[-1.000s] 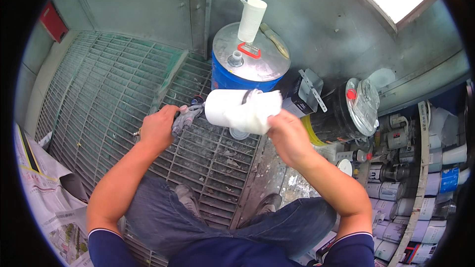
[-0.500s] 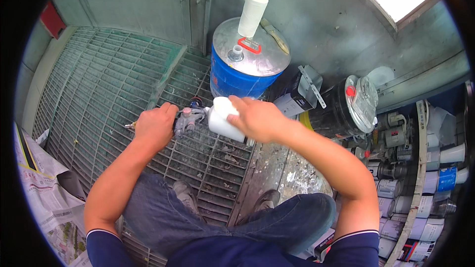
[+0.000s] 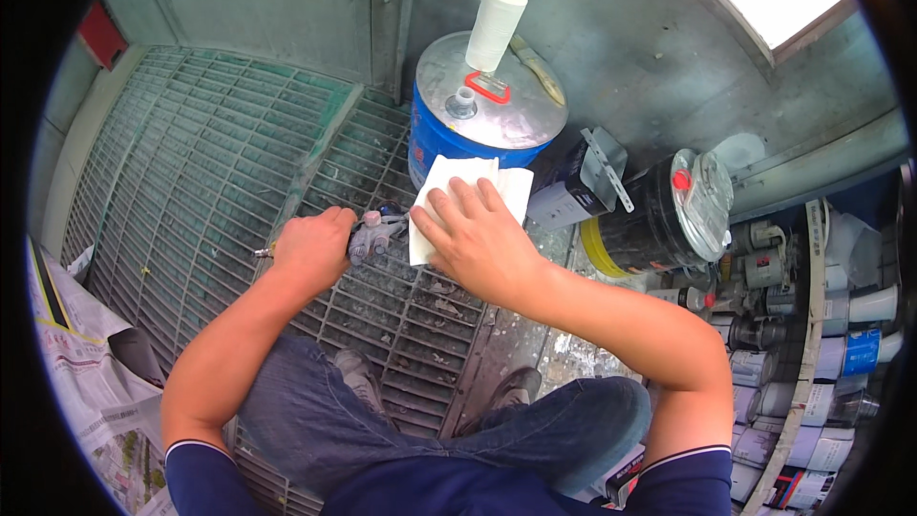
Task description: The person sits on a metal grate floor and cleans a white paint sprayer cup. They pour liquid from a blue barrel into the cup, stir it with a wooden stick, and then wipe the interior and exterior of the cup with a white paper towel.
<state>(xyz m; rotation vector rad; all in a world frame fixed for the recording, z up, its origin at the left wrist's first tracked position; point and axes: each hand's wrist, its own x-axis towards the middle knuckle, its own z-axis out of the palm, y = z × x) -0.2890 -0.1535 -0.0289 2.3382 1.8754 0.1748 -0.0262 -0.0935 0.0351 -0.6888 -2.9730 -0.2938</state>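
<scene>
My left hand [image 3: 313, 247] is closed around a small grey spray gun [image 3: 374, 235], its body partly hidden by my fingers. A brass fitting [image 3: 264, 252] sticks out on the left side of that hand. Just right of the gun, my right hand [image 3: 487, 253] holds a folded white paper towel [image 3: 516, 193]. Its fingers lie spread over the paper, and the thumb is hidden. What lies beneath the paper, if anything, cannot be seen. Both hands are above the floor grating [image 3: 401, 311], in front of a blue drum [image 3: 449, 141].
On the drum's lid stand a white paper roll [image 3: 497, 31] and a brush [image 3: 537, 72]. To the right are a rectangular can [image 3: 564, 193] and a tilted black drum [image 3: 654, 215]. Several paint cans [image 3: 821, 401] fill a rack at far right. Newspaper sheets [image 3: 95, 382] lie at left.
The white paper under my right hand has turned and spread flatter toward the camera. My right fingers have opened out over it. My left hand and the spray gun have shifted slightly right.
</scene>
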